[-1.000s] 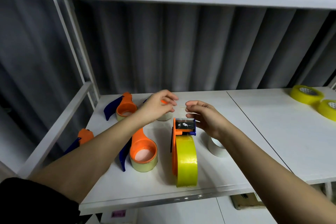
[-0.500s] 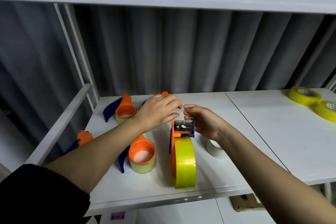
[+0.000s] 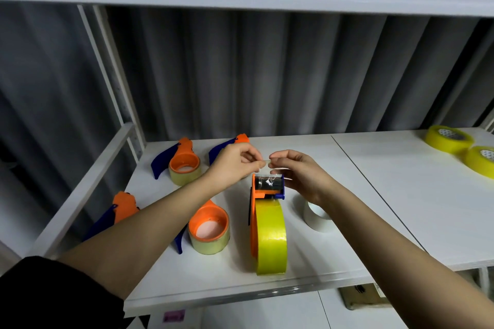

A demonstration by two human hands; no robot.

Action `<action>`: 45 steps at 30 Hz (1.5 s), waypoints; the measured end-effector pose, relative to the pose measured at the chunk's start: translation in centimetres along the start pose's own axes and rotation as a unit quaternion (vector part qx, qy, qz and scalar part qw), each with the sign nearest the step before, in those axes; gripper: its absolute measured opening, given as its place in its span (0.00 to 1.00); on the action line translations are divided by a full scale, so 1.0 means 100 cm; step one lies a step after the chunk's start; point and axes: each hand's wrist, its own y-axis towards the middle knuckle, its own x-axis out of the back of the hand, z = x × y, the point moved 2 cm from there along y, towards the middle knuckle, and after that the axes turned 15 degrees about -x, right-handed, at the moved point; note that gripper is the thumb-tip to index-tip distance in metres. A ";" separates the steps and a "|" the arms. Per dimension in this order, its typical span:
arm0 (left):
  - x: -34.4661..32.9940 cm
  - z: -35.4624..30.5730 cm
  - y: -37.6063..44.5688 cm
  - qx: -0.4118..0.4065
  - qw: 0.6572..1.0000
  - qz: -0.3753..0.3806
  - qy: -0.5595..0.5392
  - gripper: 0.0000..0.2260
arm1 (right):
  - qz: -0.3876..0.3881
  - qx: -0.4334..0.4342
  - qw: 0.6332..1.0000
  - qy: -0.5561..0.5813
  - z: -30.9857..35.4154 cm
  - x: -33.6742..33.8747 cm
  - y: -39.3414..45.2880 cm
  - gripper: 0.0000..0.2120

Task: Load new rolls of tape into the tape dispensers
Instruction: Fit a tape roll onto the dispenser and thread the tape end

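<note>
An orange and blue tape dispenser [image 3: 263,192] stands upright on the white shelf [image 3: 347,211], loaded with a yellow tape roll [image 3: 270,238]. Just above its cutter end, my left hand [image 3: 235,163] and my right hand [image 3: 296,171] each pinch one end of a thin clear strip of tape [image 3: 266,161] stretched between their fingertips. Neither hand touches the dispenser body.
Several other orange and blue dispensers lie to the left, two holding pale rolls [image 3: 184,168] [image 3: 209,231]. A bare white core [image 3: 316,218] stands right of the loaded dispenser. Two yellow rolls [image 3: 445,139] [image 3: 481,160] lie at the far right. A white frame post [image 3: 107,69] rises at left.
Both hands dipped to the dispenser's cutter end half a second ago, then rose slightly; they now hold a short strip of tape taut between them above it.
</note>
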 end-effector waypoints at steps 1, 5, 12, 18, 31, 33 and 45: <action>-0.001 0.000 0.000 0.024 0.999 0.002 -0.023 0.03 | -0.003 0.009 1.000 -0.009 0.000 0.000 0.000 0.03; -0.003 -0.003 -0.003 0.119 0.984 0.010 -0.129 0.02 | -0.019 0.043 0.998 -0.050 0.002 0.000 0.001 0.03; -0.002 -0.003 -0.007 0.182 0.964 0.013 -0.192 0.02 | 0.009 -0.004 1.000 -0.016 0.000 0.000 0.000 0.17; -0.002 0.001 -0.007 0.185 0.963 0.014 -0.198 0.02 | -0.012 0.116 0.984 -0.133 -0.001 0.010 -0.005 0.10; -0.001 0.003 -0.008 0.191 0.958 0.034 -0.209 0.04 | -0.045 0.190 0.966 -0.172 0.000 0.008 -0.005 0.07; 0.000 0.003 -0.009 0.189 0.959 0.036 -0.210 0.04 | -0.047 0.189 0.968 -0.160 -0.003 0.007 -0.004 0.06; 0.007 0.009 -0.009 0.203 0.950 0.077 -0.223 0.09 | -0.072 0.177 0.977 -0.092 -0.011 -0.004 -0.005 0.06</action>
